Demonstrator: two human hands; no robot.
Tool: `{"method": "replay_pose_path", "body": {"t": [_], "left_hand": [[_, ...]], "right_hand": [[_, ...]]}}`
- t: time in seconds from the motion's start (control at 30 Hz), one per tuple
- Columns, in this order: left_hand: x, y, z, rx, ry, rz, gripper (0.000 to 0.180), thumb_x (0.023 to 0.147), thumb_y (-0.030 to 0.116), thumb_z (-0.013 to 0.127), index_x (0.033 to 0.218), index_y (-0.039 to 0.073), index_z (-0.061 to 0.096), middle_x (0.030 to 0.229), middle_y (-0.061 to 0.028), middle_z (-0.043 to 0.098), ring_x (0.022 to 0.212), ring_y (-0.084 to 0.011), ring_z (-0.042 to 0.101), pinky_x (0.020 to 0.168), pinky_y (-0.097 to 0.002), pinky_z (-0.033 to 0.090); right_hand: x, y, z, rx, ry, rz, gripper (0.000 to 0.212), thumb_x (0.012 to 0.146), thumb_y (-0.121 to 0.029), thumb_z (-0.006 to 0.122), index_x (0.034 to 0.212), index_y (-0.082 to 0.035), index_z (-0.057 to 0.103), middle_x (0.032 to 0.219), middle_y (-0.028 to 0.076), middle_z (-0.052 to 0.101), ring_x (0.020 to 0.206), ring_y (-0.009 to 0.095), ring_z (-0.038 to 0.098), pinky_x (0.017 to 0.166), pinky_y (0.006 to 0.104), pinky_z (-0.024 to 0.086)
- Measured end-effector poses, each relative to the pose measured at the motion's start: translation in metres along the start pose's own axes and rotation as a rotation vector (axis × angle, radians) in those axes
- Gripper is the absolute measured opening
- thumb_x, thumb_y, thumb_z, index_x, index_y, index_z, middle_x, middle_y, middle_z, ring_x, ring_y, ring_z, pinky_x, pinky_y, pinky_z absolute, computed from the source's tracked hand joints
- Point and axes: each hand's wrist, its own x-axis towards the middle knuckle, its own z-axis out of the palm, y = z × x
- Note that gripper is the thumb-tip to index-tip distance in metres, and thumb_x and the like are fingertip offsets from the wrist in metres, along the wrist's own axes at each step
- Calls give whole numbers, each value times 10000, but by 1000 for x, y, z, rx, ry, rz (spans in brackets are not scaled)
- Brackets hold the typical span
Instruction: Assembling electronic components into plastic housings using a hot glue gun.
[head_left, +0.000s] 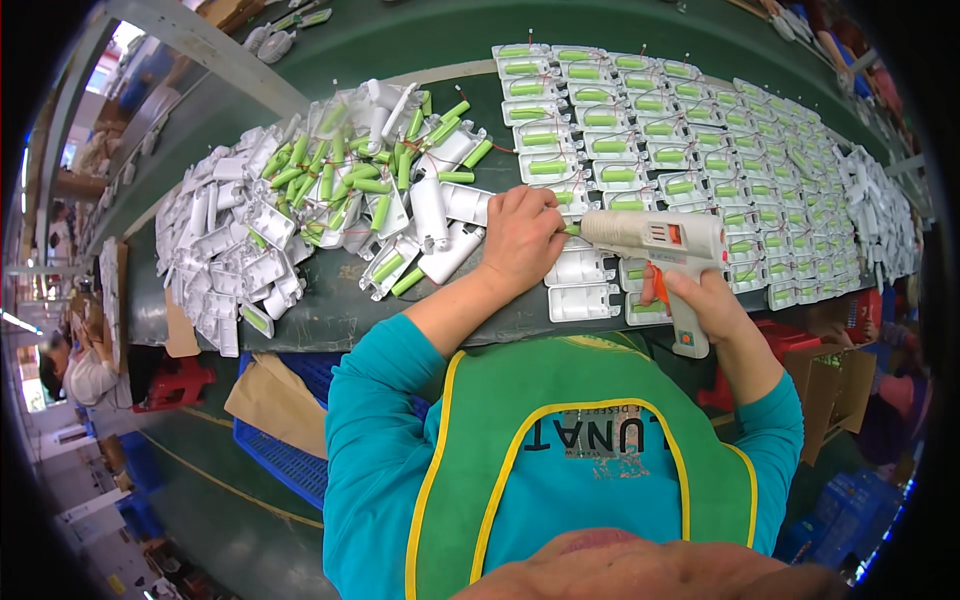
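Note:
My right hand [705,303] is wrapped round the handle of a white hot glue gun [640,232], a finger at its orange trigger. The gun lies nearly level, its nozzle pointing left at the fingertips of my left hand [523,232]. Those fingers are bent and closed over the row of white plastic shells; what they grip is hidden. A bit of green shows between them and the nozzle. Right of my left hand, neat columns of white shells with green battery cells [601,120] and thin wires cover the table. Nearer me lie shells without cells [582,302].
Left of my hands is a loose heap of green cells [372,186] and white shells [215,255]. More white parts [880,215] are piled at the far right. The dark table edge runs before me; a blue crate [275,455] with brown cardboard [282,405] stands below left.

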Motion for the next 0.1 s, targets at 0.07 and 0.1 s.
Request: {"method": "replay_pose_path", "body": {"t": [0.07, 0.1], "left_hand": [[0, -1, 0, -3, -2, 9, 174, 647, 126, 764, 747, 129, 621, 1030, -16, 574, 1039, -255, 500, 849, -422, 354], [0, -2, 0, -3, -3, 14, 173, 649, 128, 763, 748, 130, 621, 1030, -16, 574, 1041, -255, 500, 850, -421, 353]], "right_hand": [[-2, -3, 0, -22, 4, 20, 380, 897, -299, 623, 1111, 9, 559, 900, 90, 613, 843, 179, 594, 781, 345, 482], [-3, -5, 0, -26, 8, 33, 391, 896, -306, 626, 1116, 10, 558, 896, 92, 614, 843, 182, 595, 786, 352, 482]]}}
